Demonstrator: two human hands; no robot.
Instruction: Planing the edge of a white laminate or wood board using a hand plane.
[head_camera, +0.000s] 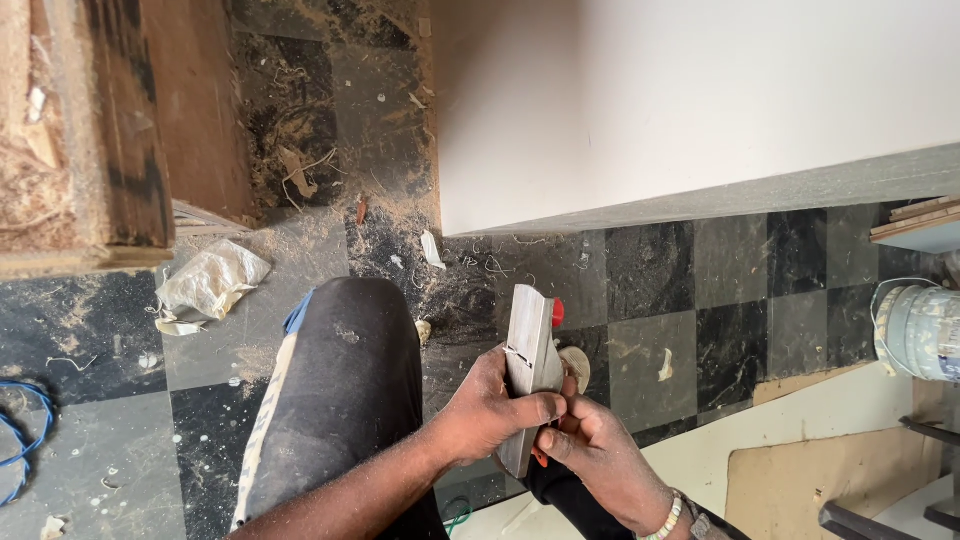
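Two bare hands hold a grey plane (530, 370) sole-up above a dusty checkered floor (690, 300).

The left hand (480, 410) grasps the plane from its left side, thumb laid across the sole, fingers wrapped behind. The right hand (600, 460) clenches its lower end from beneath; the fingertips are partly hidden. The plane is a long, flat, dull-grey metal block, tilted slightly, with a thin slot across it just above the left thumb and a red knob (557, 312) past its far end. Left of the hands is a knee (345, 370) in black trousers; beyond, crumpled plastic (212, 280), sawdust and a white wall (690, 100).
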